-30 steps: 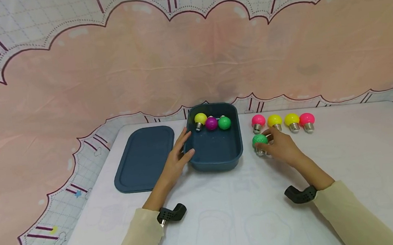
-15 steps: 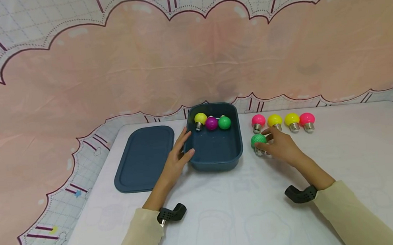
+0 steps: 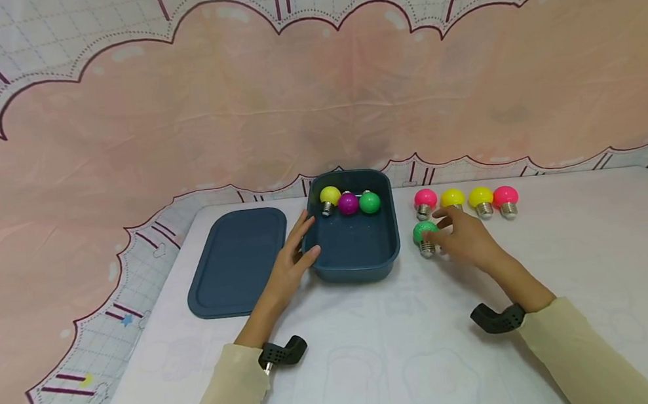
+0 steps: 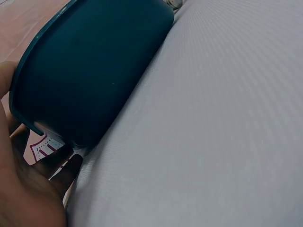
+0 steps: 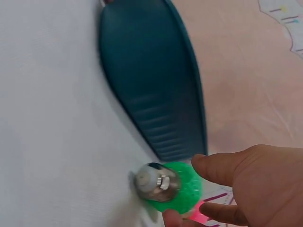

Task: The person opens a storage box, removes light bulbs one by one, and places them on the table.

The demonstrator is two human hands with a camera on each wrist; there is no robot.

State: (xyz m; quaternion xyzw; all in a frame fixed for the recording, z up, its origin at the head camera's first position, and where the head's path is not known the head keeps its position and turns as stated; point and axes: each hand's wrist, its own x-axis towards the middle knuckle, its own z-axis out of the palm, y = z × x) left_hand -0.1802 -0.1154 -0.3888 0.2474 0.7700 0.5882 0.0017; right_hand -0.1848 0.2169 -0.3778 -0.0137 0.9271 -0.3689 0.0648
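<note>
Head view, centre of the frame: left hand laid flat against the near left corner of the blue tub, fingers straight, thumb on the rim, same as a second ago. Inside the tub, at its far wall, yellow bulb, purple bulb and green bulb in a row. Blue lid lying flat, left of the tub. Right of centre: right hand now closed further round the loose green bulb, thumb and fingers pinching its globe; bulb shifted slightly left toward the tub since a second ago, apparently not yet clear of the white tabletop. Behind it, a row of pink, yellow, yellow and pink bulbs, untouched.

Left wrist view: dark tub wall filling the upper left, palm at the lower left edge pressed to it.

Right wrist view, bottom of the frame: fingertips and thumb gripping the green globe, metal screw base pointing at the camera; tub just beyond, upper centre. Grasp secured, lift seemingly about to start.
</note>
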